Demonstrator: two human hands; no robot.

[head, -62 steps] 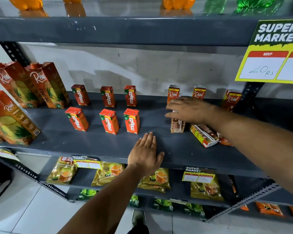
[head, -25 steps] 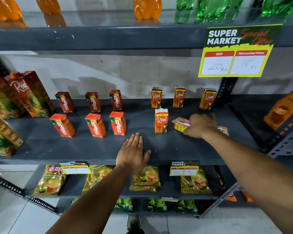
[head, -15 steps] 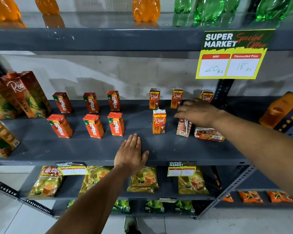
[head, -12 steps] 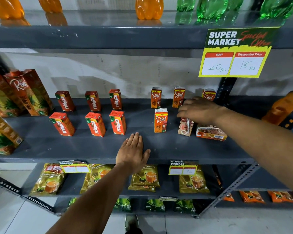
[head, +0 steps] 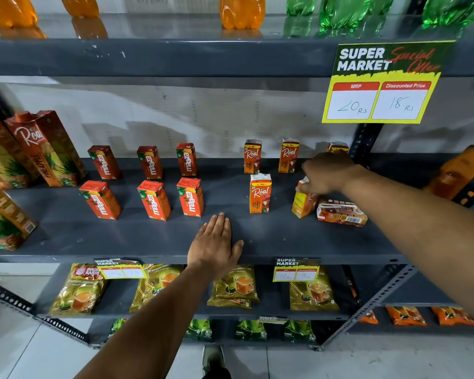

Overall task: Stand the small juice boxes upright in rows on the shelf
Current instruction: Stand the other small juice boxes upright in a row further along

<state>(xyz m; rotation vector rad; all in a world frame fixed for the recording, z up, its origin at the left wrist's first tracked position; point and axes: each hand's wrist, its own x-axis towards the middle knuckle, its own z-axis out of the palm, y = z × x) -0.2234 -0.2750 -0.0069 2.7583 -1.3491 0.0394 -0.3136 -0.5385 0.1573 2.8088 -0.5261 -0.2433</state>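
Note:
On the grey middle shelf several small red Maaza boxes stand upright in two rows at centre left. Small orange Real boxes stand to their right: two at the back, a third back one partly hidden behind my right hand, and one in front. My right hand grips the top of another Real box, which stands slightly tilted on the shelf. One Real box lies flat just right of it. My left hand rests flat, fingers together, on the shelf's front edge.
Tall Real pineapple cartons stand at the shelf's left end. A yellow price sign hangs from the upper shelf, which carries orange and green bottles. Tea pouches fill the lower shelf. An upright post borders the right side.
My right hand stood one box upright in the front row, picked up a lying box and now turns it on the shelf beside the last lying one. My left hand stayed put.

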